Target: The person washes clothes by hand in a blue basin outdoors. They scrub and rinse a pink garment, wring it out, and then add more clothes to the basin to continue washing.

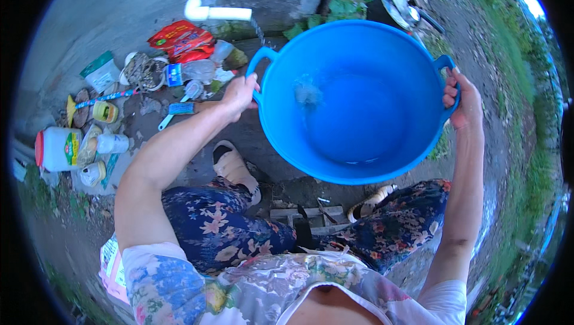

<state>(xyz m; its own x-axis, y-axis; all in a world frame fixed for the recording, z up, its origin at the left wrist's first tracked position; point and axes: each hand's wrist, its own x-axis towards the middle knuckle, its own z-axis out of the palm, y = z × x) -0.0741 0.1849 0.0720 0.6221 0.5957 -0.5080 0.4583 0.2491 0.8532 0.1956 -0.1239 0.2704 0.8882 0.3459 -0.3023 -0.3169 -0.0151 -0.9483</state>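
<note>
A large round blue plastic tub [365,118] is held up in front of me by its two side handles. My left hand [241,96] is closed around the left handle, and my right hand [464,99] grips the handle on the right. The tub's inside faces me, with a patch of what looks like splashing water on its left inner side. Beyond the left handle, a white pipe spout [222,13] sticks out from the wall, with water falling from its end. Part of each handle is hidden by my fingers.
At left lie a red plastic bag [182,41], a blue-bristled brush [181,108], a white jug with a red lid [58,148], a clear bottle [112,143] and a striped-handled tool [107,98]. Metal pans [399,8] lie at the far right. Beneath the tub is a wooden slatted piece [317,211].
</note>
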